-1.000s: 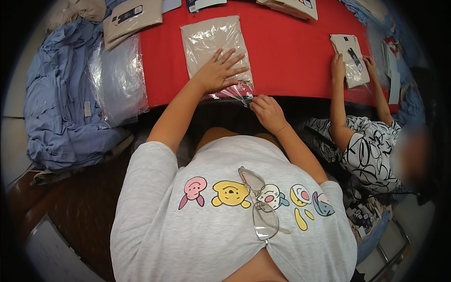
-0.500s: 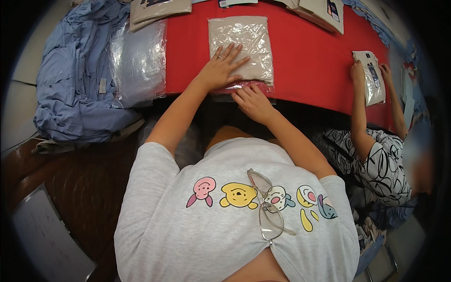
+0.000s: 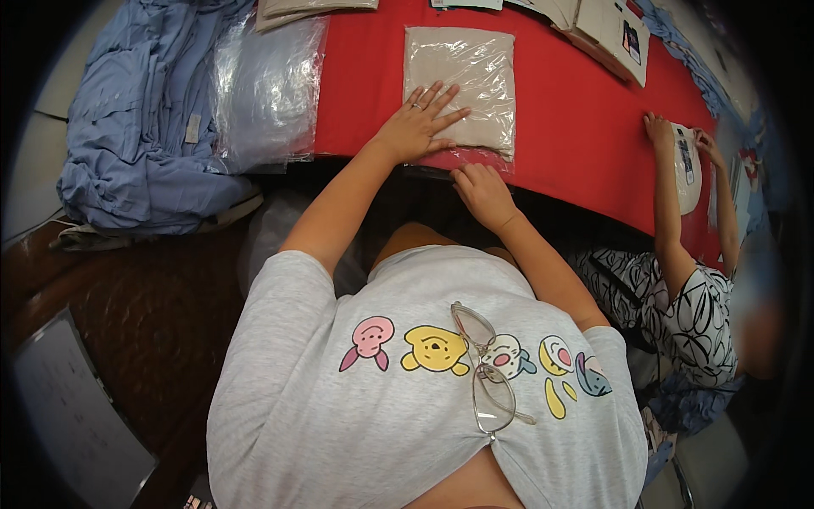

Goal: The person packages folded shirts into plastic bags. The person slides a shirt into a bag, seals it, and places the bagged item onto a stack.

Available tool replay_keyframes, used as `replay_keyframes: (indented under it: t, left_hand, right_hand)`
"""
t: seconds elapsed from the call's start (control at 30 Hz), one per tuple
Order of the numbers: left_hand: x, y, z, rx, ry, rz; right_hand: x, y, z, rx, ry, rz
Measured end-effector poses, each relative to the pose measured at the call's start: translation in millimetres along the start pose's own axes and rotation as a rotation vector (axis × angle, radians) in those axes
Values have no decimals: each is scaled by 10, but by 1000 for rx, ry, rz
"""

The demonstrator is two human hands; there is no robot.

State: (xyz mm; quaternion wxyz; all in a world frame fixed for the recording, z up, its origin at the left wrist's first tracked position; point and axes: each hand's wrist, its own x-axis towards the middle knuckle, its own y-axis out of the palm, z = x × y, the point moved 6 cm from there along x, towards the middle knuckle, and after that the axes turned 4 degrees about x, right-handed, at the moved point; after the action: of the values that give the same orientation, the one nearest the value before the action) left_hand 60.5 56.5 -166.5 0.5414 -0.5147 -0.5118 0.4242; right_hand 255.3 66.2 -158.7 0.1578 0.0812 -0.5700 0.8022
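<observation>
A folded beige garment in a clear plastic bag (image 3: 471, 68) lies on the red-covered table in front of me. My left hand (image 3: 421, 125) rests flat on its lower left part, fingers spread, a ring on one finger. At the table's near edge, the bag's loose clear flap hangs toward me. My right hand (image 3: 485, 193) is closed at that flap, fingertips curled on the plastic near its right corner. The undersides of those fingers are hidden.
A stack of empty clear bags (image 3: 267, 89) and a heap of blue garments (image 3: 136, 153) lie to the left. Packed beige garments (image 3: 602, 34) sit at the far right. On the right, a co-worker's hands (image 3: 661, 131) handle another beige garment (image 3: 685, 170).
The view has shifted, so the table things appear further right. My left hand stays flat on the bag; my right hand stays at the flap. The co-worker's hands have moved on their garment.
</observation>
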Motion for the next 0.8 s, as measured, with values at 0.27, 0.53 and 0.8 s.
replay_keyframes:
  t: [0.27, 0.53, 0.8]
  left_hand:
    - [-10, 37, 9, 17, 2, 11]
    - [-23, 85, -3, 15, 5, -10]
    - [-32, 94, 22, 21, 24, -62]
  right_hand:
    - [-79, 73, -40, -117, -70, 50]
    - [-183, 24, 80, -12, -119, 86]
    - [-379, 166, 211, 20, -171, 135]
